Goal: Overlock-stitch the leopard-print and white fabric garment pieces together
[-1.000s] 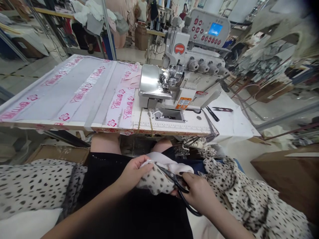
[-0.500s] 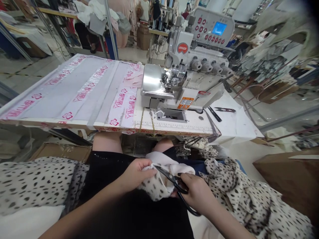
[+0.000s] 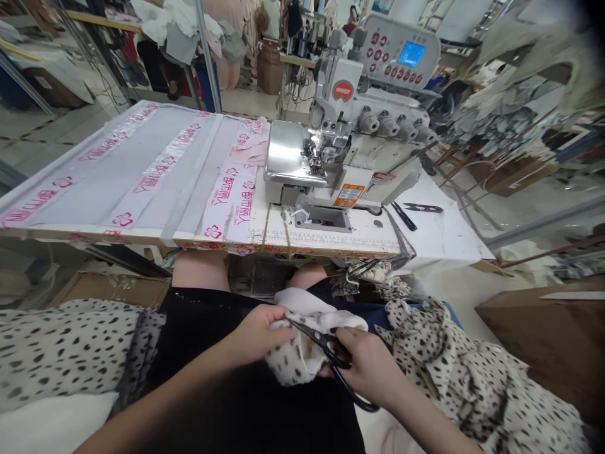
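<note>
A piece of white fabric with dark spots [image 3: 289, 360] lies over my lap. Its upper edge is pinched between the thumb and fingers of my left hand [image 3: 259, 331]. My right hand [image 3: 366, 362] is closed round the black handles of a pair of scissors [image 3: 317, 337]. The scissor blades point up and left, with their tips at the fabric edge beside my left fingertips. Whether the tips are cutting into the cloth is too small to tell. Part of the fabric is hidden behind the scissors and my right fingers.
An overlock sewing machine [image 3: 343, 139] stands on the table [image 3: 227, 233] in front of me. Thread snips [image 3: 423, 207] and a black tool [image 3: 404, 216] lie at its right. Spotted fabric is stacked at left [image 3: 61, 347] and heaped at right [image 3: 472, 372]. A cardboard box [image 3: 534, 334] stands far right.
The scissors and my right hand have shifted slightly left, bringing the blade tips closer to my left fingertips. The view has shifted slightly too. Both hands keep their hold.
</note>
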### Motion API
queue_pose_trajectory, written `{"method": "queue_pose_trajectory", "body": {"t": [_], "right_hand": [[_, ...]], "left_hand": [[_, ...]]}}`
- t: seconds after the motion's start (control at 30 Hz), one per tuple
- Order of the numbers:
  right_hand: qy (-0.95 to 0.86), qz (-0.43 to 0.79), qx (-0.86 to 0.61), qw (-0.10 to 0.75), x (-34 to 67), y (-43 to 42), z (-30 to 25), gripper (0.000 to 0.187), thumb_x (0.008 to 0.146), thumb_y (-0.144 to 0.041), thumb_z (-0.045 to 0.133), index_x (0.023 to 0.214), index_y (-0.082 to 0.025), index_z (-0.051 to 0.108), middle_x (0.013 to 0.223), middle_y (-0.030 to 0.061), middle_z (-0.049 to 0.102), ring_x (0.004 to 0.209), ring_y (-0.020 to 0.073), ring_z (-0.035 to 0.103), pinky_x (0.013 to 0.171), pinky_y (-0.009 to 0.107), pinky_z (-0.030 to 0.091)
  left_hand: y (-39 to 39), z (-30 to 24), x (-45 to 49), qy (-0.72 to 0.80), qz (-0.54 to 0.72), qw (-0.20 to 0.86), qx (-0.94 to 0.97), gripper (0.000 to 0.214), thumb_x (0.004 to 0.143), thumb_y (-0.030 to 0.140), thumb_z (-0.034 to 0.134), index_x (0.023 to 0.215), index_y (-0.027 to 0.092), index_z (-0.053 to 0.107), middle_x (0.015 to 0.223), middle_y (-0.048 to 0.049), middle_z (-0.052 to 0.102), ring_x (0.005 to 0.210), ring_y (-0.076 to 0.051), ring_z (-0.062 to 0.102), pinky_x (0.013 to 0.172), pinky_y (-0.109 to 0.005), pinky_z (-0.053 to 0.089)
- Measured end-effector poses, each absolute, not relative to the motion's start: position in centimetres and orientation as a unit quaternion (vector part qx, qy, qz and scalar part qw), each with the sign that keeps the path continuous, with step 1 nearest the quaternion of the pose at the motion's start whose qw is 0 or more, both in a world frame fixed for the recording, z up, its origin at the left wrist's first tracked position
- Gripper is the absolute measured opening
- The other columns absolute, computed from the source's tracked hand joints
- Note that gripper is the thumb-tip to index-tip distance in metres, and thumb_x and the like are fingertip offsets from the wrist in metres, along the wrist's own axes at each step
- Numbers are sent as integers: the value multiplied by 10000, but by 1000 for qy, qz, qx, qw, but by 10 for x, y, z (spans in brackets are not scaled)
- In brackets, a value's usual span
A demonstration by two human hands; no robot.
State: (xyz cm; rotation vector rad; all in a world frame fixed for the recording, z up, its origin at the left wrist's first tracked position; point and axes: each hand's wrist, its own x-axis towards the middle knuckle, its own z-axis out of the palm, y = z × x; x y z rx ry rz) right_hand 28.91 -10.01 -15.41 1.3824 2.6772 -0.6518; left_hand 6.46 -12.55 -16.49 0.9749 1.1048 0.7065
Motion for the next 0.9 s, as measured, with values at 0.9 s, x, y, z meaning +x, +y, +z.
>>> {"method": "queue_pose_trajectory", "body": {"t": [0.9], "right_hand": [[908, -159, 346, -178, 280, -3, -136, 244, 865, -208, 407, 1020, -199, 596, 956, 91, 624, 938, 216, 547, 843, 361, 423]], "left_hand": [[-168, -139, -28, 600, 579, 451, 316, 255, 750, 408, 578, 684, 165, 535, 590, 21, 495, 539, -81, 400, 584, -213, 361]]}}
